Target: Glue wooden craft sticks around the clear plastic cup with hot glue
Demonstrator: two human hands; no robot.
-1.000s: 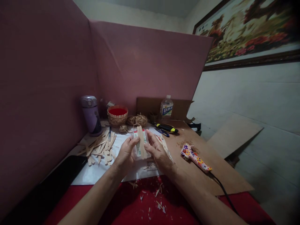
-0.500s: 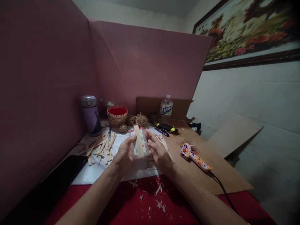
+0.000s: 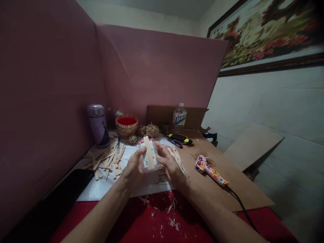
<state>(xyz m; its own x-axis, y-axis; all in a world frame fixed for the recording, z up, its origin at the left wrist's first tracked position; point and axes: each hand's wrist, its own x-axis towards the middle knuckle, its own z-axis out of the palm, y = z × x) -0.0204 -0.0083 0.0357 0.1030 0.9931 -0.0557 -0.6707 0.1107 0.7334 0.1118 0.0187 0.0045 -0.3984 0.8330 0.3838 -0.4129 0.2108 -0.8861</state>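
Between my hands is a clear plastic box (image 3: 155, 165) with a white, green and red label, tilted up toward me. Two craft sticks (image 3: 149, 153) lie side by side, lengthwise, over its face. My left hand (image 3: 135, 165) grips the box's left side, its thumb pressing on the sticks. Around the right edge is my right hand (image 3: 170, 165), thumb at the edge and fingers behind; its far fingertips are partly hidden. A pile of loose craft sticks (image 3: 111, 158) lies to the left on white paper (image 3: 93, 192).
Behind stand a purple flask (image 3: 97, 126), a stick-sided bowl with red lining (image 3: 127, 126), twine (image 3: 150, 130) and a bottle (image 3: 179, 116). A yellow-black cutter (image 3: 180, 138) and a flowered glue gun (image 3: 211, 170) with a cord lie on cardboard (image 3: 243, 192). Scraps litter the red cloth (image 3: 141, 222).
The box and sticks have shifted slightly left. My right thumb has come off the sticks and back to the box's right edge. My left thumb stays on the sticks.
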